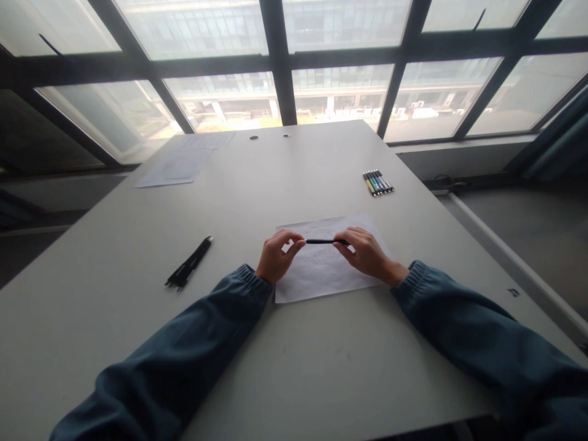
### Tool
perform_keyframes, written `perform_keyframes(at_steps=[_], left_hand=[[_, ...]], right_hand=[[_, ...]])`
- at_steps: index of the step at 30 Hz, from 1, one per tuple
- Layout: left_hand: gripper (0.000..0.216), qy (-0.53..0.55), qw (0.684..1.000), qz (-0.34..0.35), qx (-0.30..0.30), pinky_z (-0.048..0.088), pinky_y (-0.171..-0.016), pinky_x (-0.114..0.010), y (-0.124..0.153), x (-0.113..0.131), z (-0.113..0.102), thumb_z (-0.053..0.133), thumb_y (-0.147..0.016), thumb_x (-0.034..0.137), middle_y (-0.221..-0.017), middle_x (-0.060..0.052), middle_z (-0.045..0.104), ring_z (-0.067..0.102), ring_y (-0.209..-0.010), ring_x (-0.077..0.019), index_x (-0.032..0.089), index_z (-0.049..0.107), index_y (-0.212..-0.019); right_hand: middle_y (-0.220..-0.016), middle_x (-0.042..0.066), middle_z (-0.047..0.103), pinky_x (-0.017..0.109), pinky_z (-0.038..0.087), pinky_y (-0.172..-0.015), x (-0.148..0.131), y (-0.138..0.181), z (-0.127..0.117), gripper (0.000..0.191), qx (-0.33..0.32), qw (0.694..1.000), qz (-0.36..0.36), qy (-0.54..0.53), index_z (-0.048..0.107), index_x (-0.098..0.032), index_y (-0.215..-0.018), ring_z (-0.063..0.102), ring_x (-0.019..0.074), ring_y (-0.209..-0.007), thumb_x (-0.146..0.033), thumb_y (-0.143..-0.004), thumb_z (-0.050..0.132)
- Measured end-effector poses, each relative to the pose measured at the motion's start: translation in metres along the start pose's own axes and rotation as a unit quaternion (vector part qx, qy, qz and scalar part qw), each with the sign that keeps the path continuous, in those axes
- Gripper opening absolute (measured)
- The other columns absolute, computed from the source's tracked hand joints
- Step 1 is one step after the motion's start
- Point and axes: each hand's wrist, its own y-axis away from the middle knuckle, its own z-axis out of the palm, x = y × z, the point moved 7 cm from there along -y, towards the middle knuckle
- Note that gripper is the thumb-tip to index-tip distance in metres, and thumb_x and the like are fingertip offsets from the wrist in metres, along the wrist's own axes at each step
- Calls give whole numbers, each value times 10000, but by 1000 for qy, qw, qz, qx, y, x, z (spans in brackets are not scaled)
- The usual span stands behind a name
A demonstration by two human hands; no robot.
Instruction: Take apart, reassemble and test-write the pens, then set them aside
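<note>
A thin black pen is held level between both hands, just above a white sheet of paper lying on the grey table. My left hand pinches the pen's left end with curled fingers. My right hand grips the pen's right end, fingers closed around it. Both hands hover over the sheet, wrists near its lower corners. Faint marks show on the paper.
A couple of black pens lie to the left. A row of several coloured pens sits at the far right. More sheets rest at the far left corner. Large windows stand behind the table's far edge.
</note>
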Motion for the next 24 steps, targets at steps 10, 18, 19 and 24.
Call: perform_keyframes(at_steps=[10, 18, 19, 24], left_hand=[[351, 2, 999, 20, -28, 543, -815, -345, 1, 7, 5, 728, -871, 339, -1069, -80, 723, 661, -1026, -219, 205, 623, -1178], [521, -6, 997, -40, -65, 460, -704, -308, 2, -7, 8, 380, -1032, 521, -681, -28, 611, 577, -700, -170, 189, 589, -688], [533, -6, 997, -40, -68, 453, -699, -304, 2, -7, 8, 390, -1030, 522, -653, -20, 594, 570, -686, -165, 190, 572, -656], [461, -5, 999, -29, -46, 459, -686, -297, 1, -5, 6, 501, -1003, 479, -665, -16, 626, 581, -682, -158, 190, 596, -657]], right_hand=[[-802, 53, 667, 340, 459, -733, 2, 0, 1, 124, -1, 1000, 12, 0, 619, -204, -959, 591, 196, -726, -294, -1003, 546], [-807, 59, 665, 342, 462, -729, 2, 1, 2, 120, -3, 1000, 13, -1, 628, -202, -965, 591, 205, -738, -290, -996, 553], [-807, 58, 667, 343, 462, -730, 2, 1, 2, 121, -4, 1000, 11, -2, 629, -203, -967, 591, 206, -737, -290, -997, 552], [-803, 58, 675, 342, 460, -720, 0, 0, 1, 121, -4, 1000, 0, -4, 626, -204, -963, 588, 201, -717, -287, -1001, 547]])
